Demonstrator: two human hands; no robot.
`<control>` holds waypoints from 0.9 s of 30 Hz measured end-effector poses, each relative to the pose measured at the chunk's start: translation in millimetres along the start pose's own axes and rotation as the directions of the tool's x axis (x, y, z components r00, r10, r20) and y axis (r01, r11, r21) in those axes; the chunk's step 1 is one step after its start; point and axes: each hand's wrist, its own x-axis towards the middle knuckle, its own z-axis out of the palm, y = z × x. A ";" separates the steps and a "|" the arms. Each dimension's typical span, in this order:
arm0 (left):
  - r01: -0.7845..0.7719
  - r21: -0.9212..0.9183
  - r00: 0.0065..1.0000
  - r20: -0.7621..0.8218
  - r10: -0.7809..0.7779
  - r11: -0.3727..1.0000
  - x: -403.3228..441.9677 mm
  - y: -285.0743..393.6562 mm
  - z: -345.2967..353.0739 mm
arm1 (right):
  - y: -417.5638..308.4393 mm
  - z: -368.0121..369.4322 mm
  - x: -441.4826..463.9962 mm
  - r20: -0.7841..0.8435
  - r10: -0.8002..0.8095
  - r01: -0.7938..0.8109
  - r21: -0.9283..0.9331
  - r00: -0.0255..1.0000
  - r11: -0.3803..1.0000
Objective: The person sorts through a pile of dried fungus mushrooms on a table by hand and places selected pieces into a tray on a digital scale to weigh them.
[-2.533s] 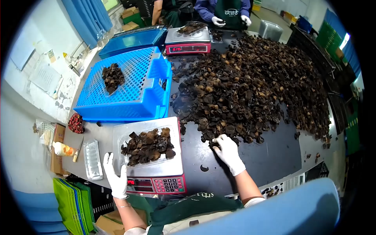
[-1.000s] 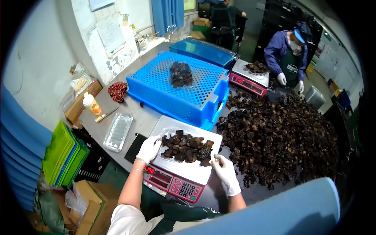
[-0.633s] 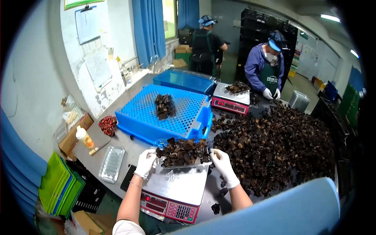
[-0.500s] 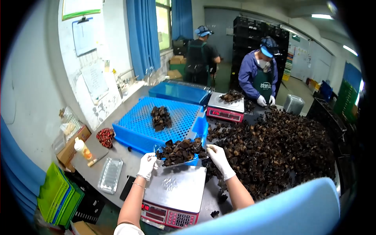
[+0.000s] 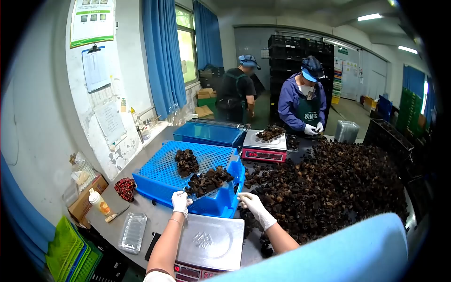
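A clear plastic tray (image 5: pixel 217 191) heaped with dark dried fungus (image 5: pixel 209 180), like wood ear, rests tilted at the front of the upturned blue crate (image 5: pixel 157 165). My gloved left hand (image 5: pixel 180 202) has its fingers closed at the tray's left front corner. To the right of the tray, my gloved right hand (image 5: pixel 253 207) is apart from it, fingers loosely bent and nothing visible between them. Another fungus portion (image 5: pixel 186 162) sits farther back on the crate. Below my hands is a scale (image 5: pixel 210 240) with a bare metal plate.
A large fungus heap (image 5: pixel 329 183) covers the table's right side. Beyond stand a second scale (image 5: pixel 264 149) bearing fungus and a co-worker (image 5: pixel 303 101); another person (image 5: pixel 235 91) is farther back. An unfilled clear tray (image 5: pixel 133 232) and a bottle (image 5: pixel 99 203) lie left.
The filled tray has moved forward from above the near scale onto the blue crate. My right hand has let go of its right end. The view has shifted slightly.
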 end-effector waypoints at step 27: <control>-0.624 0.384 0.781 0.267 0.564 0.681 72.8 -8.4 -124.1 | 25.3 -120.5 -257.2 -0.313 0.106 -0.093 0.056 0.944 0.994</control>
